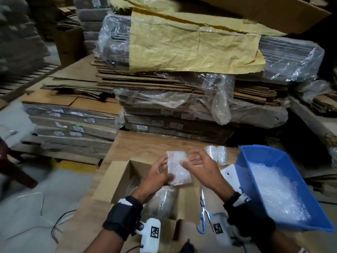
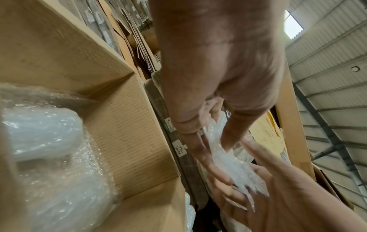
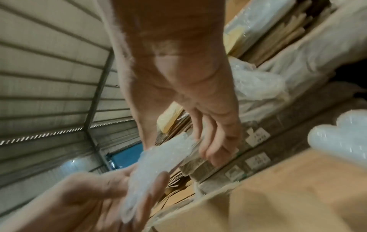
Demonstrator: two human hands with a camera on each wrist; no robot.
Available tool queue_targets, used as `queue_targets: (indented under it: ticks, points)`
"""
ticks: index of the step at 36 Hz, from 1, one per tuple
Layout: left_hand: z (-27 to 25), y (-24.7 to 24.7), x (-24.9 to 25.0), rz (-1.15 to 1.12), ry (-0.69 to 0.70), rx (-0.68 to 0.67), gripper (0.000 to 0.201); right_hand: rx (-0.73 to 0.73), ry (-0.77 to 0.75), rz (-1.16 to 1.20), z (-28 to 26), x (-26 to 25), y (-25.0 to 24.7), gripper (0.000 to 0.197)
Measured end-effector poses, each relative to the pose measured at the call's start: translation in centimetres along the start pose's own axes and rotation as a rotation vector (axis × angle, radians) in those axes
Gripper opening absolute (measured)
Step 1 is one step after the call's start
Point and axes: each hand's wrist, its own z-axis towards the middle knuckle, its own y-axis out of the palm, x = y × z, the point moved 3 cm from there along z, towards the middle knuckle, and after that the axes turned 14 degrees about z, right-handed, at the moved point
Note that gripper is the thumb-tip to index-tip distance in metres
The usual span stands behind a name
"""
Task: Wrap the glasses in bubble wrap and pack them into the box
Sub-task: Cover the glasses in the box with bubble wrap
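Over the open cardboard box [image 1: 113,181] I hold a flat, folded piece of bubble wrap [image 1: 177,168] in both hands. My left hand [image 1: 165,168] grips its left edge with curled fingers. My right hand [image 1: 187,161] pinches the right edge between thumb and fingers. The wrist views show the same sheet [image 2: 234,169] [image 3: 158,161] stretched between the two hands. No glass shows inside it. Wrapped glasses [image 1: 162,199] [image 2: 39,133] lie inside the box [image 2: 127,125]. Two more wrapped glasses [image 1: 217,154] [image 3: 337,136] lie on the table behind my right hand.
A blue bin [image 1: 255,161] holding loose bubble wrap [image 1: 277,194] stands at the right. Blue-handled scissors [image 1: 204,214] lie between box and bin, next to a white object [image 1: 228,172]. Stacks of flat cardboard [image 1: 164,84] and plastic-wrapped bundles rise behind the table.
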Motion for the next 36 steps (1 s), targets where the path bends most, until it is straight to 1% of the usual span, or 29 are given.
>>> queue_targets:
  ticks: [1, 2, 3, 4, 7, 10, 12, 14, 15, 16, 18, 20, 21, 23, 25, 26, 28, 32, 36]
  points:
    - [-0.2, -0.3, -0.3, -0.004, 0.002, 0.015, 0.067, -0.066, 0.069, 0.034, 0.2, -0.1, 0.6, 0.040]
    - [-0.5, -0.5, -0.5, -0.012, -0.006, 0.029, 0.067, -0.158, 0.127, 0.081, 0.3, -0.1, 1.3, 0.032]
    - [-0.7, -0.8, -0.7, -0.013, -0.012, 0.038, 0.068, -0.254, 0.160, 0.123, 0.4, -0.1, 2.0, 0.025]
    - [-1.0, -1.0, -0.7, -0.008, -0.007, 0.049, 0.068, -0.319, 0.167, 0.133, 0.6, 0.0, 2.7, 0.023]
    - [-1.8, -2.0, -1.2, -0.022, 0.004, 0.116, 0.063, -0.350, 0.108, 0.085, 1.8, 0.3, 4.1, 0.030]
    - [-2.3, -2.9, -2.0, -0.067, -0.023, 0.192, 0.059, -0.389, 0.104, 0.055, 3.0, 0.5, 5.7, 0.044]
    - [-2.7, -3.6, -2.5, -0.095, -0.051, 0.253, 0.057, -0.411, 0.092, 0.023, 3.7, 0.2, 6.6, 0.035]
    - [-3.1, -4.9, -2.9, -0.090, -0.079, 0.329, 0.058, -0.448, 0.053, -0.022, 4.7, -0.1, 7.3, 0.031]
    - [-3.4, -5.7, -3.2, -0.055, -0.081, 0.368, 0.058, -0.463, 0.027, -0.063, 5.1, -0.4, 7.8, 0.028]
    - [-3.7, -6.4, -3.4, 0.030, -0.080, 0.404, 0.057, -0.489, -0.001, -0.106, 5.5, -0.7, 8.1, 0.023]
    - [-3.9, -7.5, -4.1, 0.282, -0.096, 0.424, 0.049, -0.541, -0.076, -0.225, 6.1, -1.3, 9.0, 0.017]
    - [-4.2, -7.9, -4.6, 0.573, -0.134, 0.383, 0.036, -0.590, -0.180, -0.354, 6.5, -2.0, 10.0, 0.015]
    - [-4.3, -7.7, -4.7, 0.726, -0.160, 0.330, 0.031, -0.623, -0.244, -0.407, 6.5, -2.4, 10.6, 0.015]
    - [-4.4, -6.7, -5.2, 1.018, -0.237, 0.168, 0.035, -0.688, -0.357, -0.509, 6.6, -2.7, 12.1, 0.015]
    - [-4.4, -5.4, -5.7, 1.205, -0.328, 0.027, 0.044, -0.755, -0.426, -0.605, 6.5, -2.5, 14.0, 0.014]
    - [-4.2, -4.7, -5.9, 1.263, -0.362, -0.022, 0.048, -0.788, -0.450, -0.652, 6.5, -2.1, 15.0, 0.015]
    - [-3.7, -3.5, -6.5, 1.320, -0.422, -0.078, 0.053, -0.845, -0.508, -0.749, 6.3, -1.2, 17.0, 0.018]
    - [-2.5, -2.1, -7.6, 1.279, -0.537, -0.140, 0.059, -0.975, -0.655, -0.892, 5.4, 0.2, 20.0, 0.031]
    - [-2.0, -1.6, -7.8, 1.361, -0.577, -0.162, 0.062, -1.089, -0.729, -0.912, 5.1, 1.2, 21.7, 0.026]
